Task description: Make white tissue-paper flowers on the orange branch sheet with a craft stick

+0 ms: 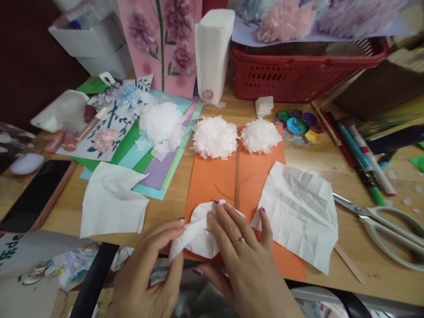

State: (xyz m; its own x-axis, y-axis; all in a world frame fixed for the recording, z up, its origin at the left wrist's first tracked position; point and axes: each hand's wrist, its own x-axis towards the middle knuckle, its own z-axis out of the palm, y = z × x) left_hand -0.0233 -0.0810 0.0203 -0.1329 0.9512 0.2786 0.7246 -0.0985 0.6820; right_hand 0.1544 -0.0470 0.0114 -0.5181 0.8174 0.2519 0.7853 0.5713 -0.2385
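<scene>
A partly folded piece of white tissue paper [202,238] lies at the front of an orange sheet [208,176]. My left hand [149,269] pinches its left end between thumb and fingers. Resting on top of the paper, the stretched fingers of my right hand [245,251] press it down; the thumb is apart and a ring shows. Two fluffy white paper flower heads [215,138] sit at the far end of the orange sheet, above a drawn stem line. To the right, a crumpled white tissue [301,216] overlaps the sheet.
Scissors [380,221] and a wooden stick [349,263] lie right. Pens [371,163] and a paint palette [298,126] are beyond them. Left are a phone [39,194], another tissue piece [112,201] and coloured papers [159,172]. A red basket [298,75] stands behind.
</scene>
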